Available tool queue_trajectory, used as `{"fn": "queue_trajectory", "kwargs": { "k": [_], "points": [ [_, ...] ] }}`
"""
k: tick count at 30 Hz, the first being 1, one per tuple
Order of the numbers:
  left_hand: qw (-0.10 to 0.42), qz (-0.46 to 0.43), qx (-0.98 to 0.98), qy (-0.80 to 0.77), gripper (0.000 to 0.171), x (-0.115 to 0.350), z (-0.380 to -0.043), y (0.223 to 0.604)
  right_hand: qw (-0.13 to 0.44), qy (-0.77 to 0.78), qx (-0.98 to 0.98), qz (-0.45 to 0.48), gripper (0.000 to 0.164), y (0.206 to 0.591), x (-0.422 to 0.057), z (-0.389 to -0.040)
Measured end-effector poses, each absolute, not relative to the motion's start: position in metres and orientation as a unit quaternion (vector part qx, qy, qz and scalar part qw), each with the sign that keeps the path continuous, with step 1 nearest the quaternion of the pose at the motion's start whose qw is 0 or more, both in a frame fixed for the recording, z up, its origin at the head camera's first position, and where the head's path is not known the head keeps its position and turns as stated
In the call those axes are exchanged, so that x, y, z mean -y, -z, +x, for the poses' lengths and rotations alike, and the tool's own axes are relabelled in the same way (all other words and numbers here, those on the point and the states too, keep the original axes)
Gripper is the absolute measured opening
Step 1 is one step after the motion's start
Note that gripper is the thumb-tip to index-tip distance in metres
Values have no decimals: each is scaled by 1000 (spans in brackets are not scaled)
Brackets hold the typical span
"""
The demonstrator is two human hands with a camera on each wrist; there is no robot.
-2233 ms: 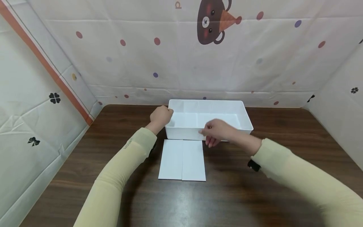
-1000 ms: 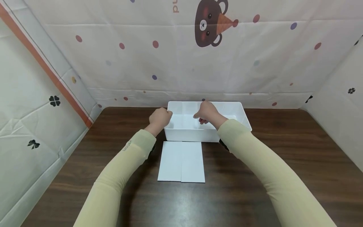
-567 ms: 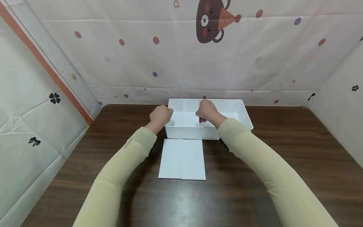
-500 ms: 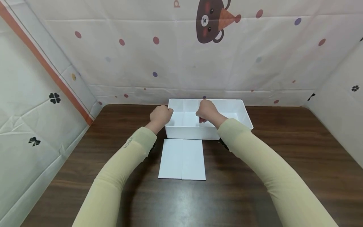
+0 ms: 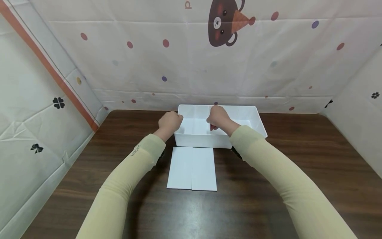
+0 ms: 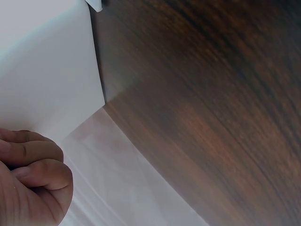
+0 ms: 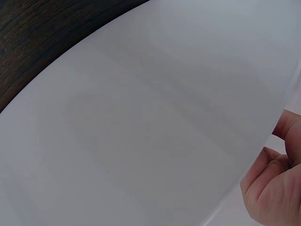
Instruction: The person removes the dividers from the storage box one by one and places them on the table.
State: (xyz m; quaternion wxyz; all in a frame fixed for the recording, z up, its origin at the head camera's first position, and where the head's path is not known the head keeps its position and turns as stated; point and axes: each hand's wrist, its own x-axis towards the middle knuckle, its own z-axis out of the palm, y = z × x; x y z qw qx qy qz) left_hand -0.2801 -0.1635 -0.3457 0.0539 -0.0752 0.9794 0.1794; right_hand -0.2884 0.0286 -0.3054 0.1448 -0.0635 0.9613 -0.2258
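Note:
A white rectangular open box [image 5: 194, 140] stands at the back of the table. My left hand [image 5: 170, 121] grips its left rim; in the left wrist view its curled fingers [image 6: 44, 176] lie against the white wall. My right hand [image 5: 219, 117] reaches over the front rim and pinches an upright white divider [image 5: 205, 124] inside the box, thumb on the left and fingers on the right. In the right wrist view the box's wall [image 7: 141, 113] fills most of the frame and hides what the fingertips hold. In front of the box lie two flat white panels [image 5: 180, 168], side by side.
The dark wooden table [image 5: 262, 199] carries all of this. A pale patterned sheet [image 5: 125, 59] hangs close behind the box, and similar sheets flank both sides of the table.
My right hand has moved from the box's front wall to over its inside, and has stayed there with little movement since. My left hand has kept its grip on the left rim.

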Motion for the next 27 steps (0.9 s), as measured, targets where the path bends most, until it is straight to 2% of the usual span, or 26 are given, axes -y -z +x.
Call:
{"fn": "queue_trajectory", "kwargs": {
  "k": [27],
  "points": [
    [53,-77,-980,-174,53,164,-281,348,126,250,-957,-80,16,293,-31,-287]
  ]
}}
